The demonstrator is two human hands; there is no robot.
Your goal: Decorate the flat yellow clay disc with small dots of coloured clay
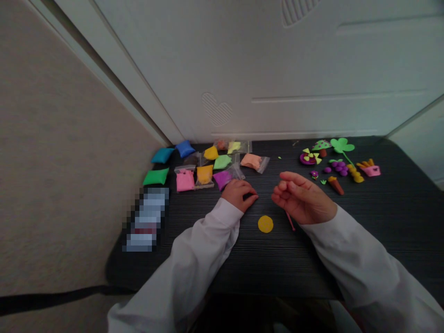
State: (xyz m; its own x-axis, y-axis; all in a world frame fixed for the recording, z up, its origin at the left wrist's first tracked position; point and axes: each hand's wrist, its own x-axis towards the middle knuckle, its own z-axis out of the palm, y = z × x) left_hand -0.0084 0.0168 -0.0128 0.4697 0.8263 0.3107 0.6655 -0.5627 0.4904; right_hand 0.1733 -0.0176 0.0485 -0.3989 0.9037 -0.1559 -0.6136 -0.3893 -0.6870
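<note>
My left hand [239, 193] rests knuckles up on the dark table [381, 217], fingers curled down and pressed together, right beside a purple clay bag [222, 179]. My right hand [302, 198] hovers a little to the right, fingers loosely curled around a thin pink stick [290, 220] that pokes out below the palm. A flat yellow clay disc [265, 224] lies on the table between and just in front of both hands, touching neither.
Several small bags of coloured clay [204, 173] lie at the back left. Finished clay figures [342, 164] stand at the back right: a mushroom, clover, grapes, a cone, fries. A white wall panel [277, 69] backs the table. A blurred object [145, 219] sits at the left edge.
</note>
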